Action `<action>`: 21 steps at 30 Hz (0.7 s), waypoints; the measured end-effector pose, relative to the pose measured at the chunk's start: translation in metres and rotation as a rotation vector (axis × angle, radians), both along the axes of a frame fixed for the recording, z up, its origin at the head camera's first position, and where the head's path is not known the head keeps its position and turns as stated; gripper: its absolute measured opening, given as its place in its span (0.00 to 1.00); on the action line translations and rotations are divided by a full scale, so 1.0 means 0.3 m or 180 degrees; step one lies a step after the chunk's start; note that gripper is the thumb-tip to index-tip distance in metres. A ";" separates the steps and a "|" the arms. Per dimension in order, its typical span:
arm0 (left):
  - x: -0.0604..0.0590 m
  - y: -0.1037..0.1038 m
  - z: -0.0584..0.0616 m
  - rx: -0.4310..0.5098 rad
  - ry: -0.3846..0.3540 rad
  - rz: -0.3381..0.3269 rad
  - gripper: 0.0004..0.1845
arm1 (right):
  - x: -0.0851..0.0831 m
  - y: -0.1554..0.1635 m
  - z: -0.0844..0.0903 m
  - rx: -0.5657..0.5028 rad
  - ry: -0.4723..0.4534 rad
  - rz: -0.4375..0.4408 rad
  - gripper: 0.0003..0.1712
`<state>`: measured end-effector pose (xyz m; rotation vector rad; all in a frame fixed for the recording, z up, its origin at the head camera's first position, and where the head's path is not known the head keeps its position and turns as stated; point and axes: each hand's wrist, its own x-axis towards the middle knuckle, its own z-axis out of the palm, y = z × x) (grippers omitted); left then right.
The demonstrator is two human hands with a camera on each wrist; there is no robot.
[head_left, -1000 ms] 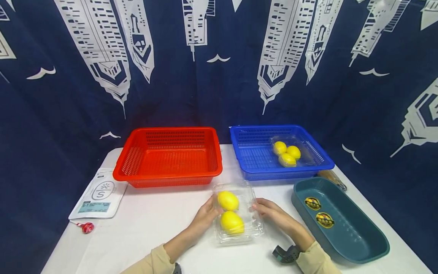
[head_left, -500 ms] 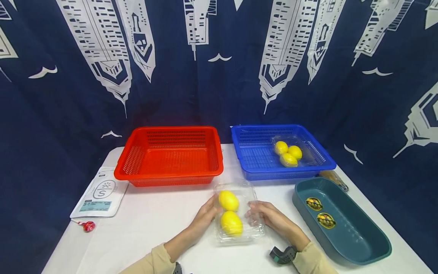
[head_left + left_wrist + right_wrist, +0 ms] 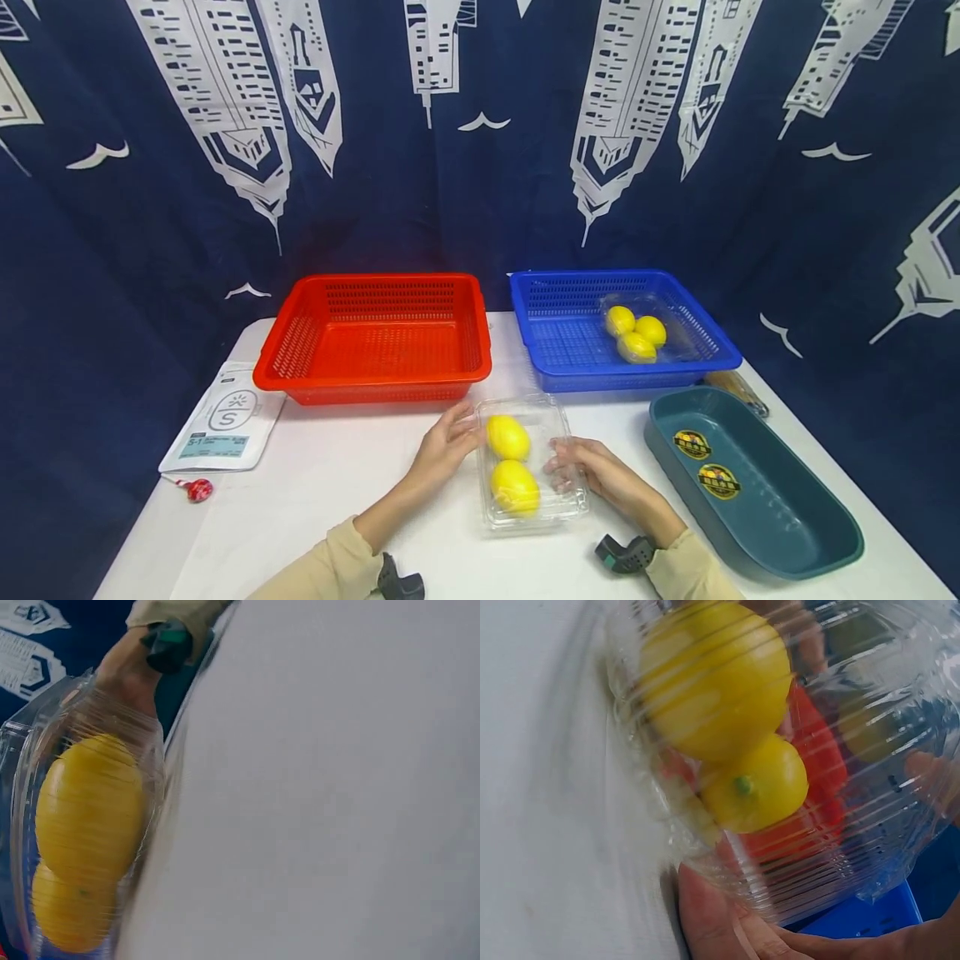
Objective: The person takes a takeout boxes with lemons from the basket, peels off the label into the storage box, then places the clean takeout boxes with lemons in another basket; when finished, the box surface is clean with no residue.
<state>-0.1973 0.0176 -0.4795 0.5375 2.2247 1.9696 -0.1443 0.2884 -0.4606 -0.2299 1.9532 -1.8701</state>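
A clear plastic clamshell box (image 3: 525, 405) lies on the white table (image 3: 322, 492) with two lemons (image 3: 507, 437) inside, one behind the other. My left hand (image 3: 459, 429) has loosely spread fingers touching the box's left side. My right hand (image 3: 567, 472) grips the right side, fingers curled over the lid edge. In the right wrist view the thumb (image 3: 712, 915) lies under the box (image 3: 870, 825), and both lemons (image 3: 712, 682) show through the ribbed plastic. The left wrist view shows the lemons (image 3: 90, 810) and the box wall (image 3: 30, 750) close up.
A red basket (image 3: 375, 388) stands behind the box on the left. A blue basket (image 3: 622, 380) at the back right holds a clear pack of three lemons (image 3: 636, 333). A teal tray (image 3: 757, 521) sits right; a white pouch (image 3: 223, 421) and a red lollipop (image 3: 198, 489) left.
The right hand's fingers have come up over the box's right edge. The left hand has eased back to the left side with its fingers spread. The box has shifted slightly right.
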 end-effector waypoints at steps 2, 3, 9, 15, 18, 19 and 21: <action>0.005 0.003 0.034 -0.0168 0.0515 0.0222 0.33 | 0.001 0.000 0.001 0.0024 -0.0032 -0.0018 0.41; 0.009 0.008 0.055 -0.0241 0.0723 0.0312 0.32 | 0.002 0.000 0.003 0.0030 -0.0043 -0.0025 0.41; -0.009 0.082 0.184 -0.0729 0.1217 0.0175 0.40 | 0.004 0.002 0.004 0.0083 -0.0024 -0.0042 0.40; -0.082 0.179 0.233 -0.1270 0.0969 -0.0188 0.52 | 0.003 0.004 0.002 0.0044 0.0051 0.0032 0.39; -0.123 0.218 0.237 -0.1334 0.0812 -0.0238 0.54 | 0.001 0.006 -0.002 0.0019 0.0072 0.0061 0.38; -0.137 0.229 0.237 -0.1304 0.0761 -0.0246 0.54 | 0.001 0.006 -0.003 0.0010 0.0077 0.0065 0.38; -0.165 0.250 0.233 -0.1262 0.0616 -0.0223 0.54 | 0.000 0.008 -0.005 0.0004 0.0075 0.0072 0.38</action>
